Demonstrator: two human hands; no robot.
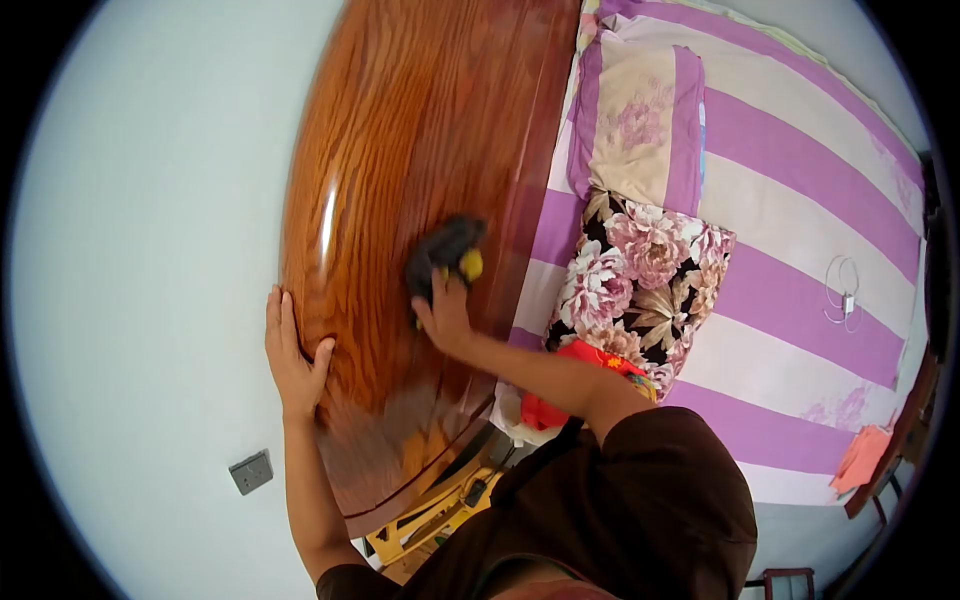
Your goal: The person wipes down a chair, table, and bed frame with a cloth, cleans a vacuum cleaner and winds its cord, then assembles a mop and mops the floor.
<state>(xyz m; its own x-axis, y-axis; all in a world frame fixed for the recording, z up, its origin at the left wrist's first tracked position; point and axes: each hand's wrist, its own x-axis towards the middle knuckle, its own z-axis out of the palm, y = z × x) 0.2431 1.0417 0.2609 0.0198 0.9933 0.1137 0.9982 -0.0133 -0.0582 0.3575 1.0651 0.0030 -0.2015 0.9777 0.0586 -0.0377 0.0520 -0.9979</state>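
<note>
My right hand point(450, 315) grasps a dark, motion-blurred cloth point(440, 255) near the frame's centre, against the glossy wooden headboard point(370, 200); my left hand point(294, 368), released and spread, rests along the headboard's edge at centre left. A striped bed point(780, 285) fills the right side.

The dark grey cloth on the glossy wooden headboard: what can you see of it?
The dark grey cloth looks soft and bunched into an uneven wad, with a rounded yellow patch at one side. It lies against the glossy reddish-brown wooden headboard, under the person's right hand. Blur hides its weave and edges.
</note>
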